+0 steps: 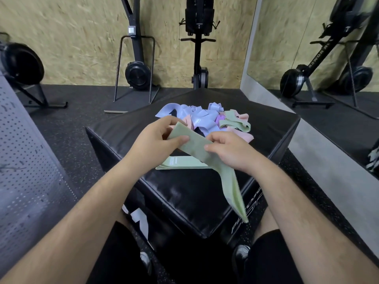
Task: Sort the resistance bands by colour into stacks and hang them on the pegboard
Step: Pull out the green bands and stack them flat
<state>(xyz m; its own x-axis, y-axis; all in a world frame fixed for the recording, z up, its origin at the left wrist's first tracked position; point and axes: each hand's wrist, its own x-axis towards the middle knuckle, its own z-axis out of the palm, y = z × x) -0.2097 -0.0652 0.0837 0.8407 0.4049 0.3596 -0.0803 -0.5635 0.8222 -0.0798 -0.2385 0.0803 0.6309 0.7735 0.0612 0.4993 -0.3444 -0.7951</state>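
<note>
Both hands clamp one pale green resistance band above a black padded box: the left hand has its grip closed on the band's upper end, thumb pressed on top, while the right hand pinches the band near its middle, fingers curled over the far edge. From the right hand the band's loose end hangs down past the box's near corner, between the person's knees. Directly under the hands, a flat stack of green bands lies on the box top, near its front edge. Farther back on the same surface sits an unsorted heap of bands in lilac-blue, pink, purple and green, tangled together and well apart from the stack. To the left, a grey pegboard slants across the edge of the view; how it is mounted cannot be told. The box stands on dark speckled gym flooring. Black exercise machines line the chipboard wall behind, and a mirror at right reflects another.
</note>
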